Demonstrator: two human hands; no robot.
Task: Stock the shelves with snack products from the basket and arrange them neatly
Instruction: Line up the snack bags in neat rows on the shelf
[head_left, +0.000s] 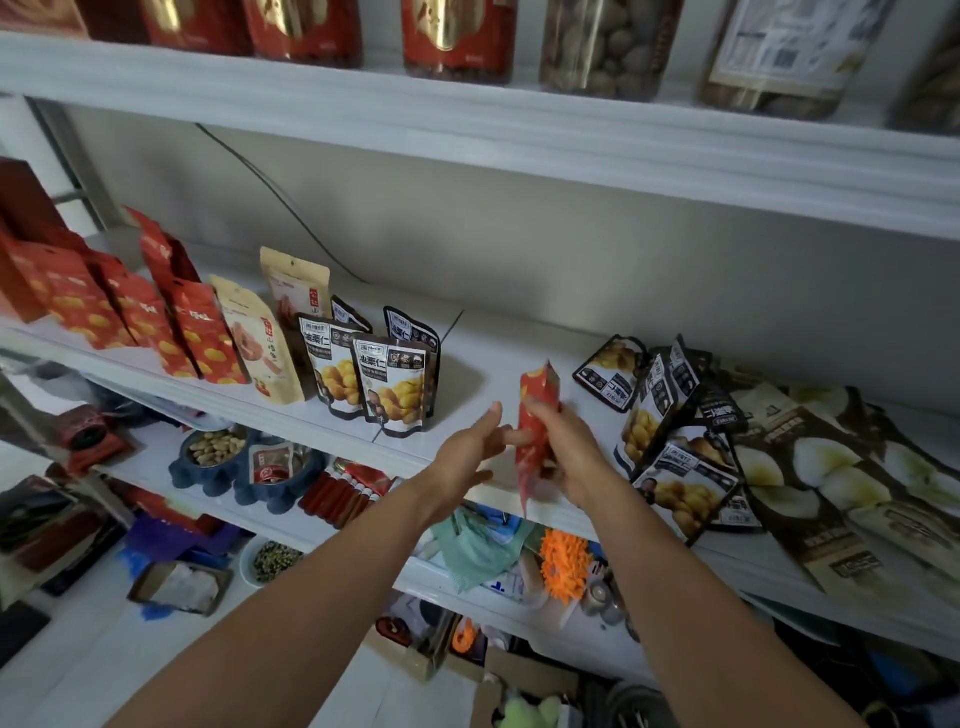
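While red packs (130, 322), beige packs (260, 343) and dark chestnut packs (384, 384) stand in a row along the left of the white shelf (483, 364), the bare stretch beside them seems to be the spot being filled. There the left hand (470, 447) is open, its straight fingers touching the side of a red pouch (537, 410). The right hand (558, 447) curls round that pouch and holds it upright at the shelf's front edge. This looks like the placing step; the next move calls for setting the pouch's base flat and letting go without tipping it. To the right a jumble of dark packs (670, 431) lies unsorted, with larger brown bags (810, 467) past it. The basket is out of view. Jars (608, 47) line the shelf above, bowls (213, 452) and clutter fill the one below, and a grey wall (571, 234) stands behind.
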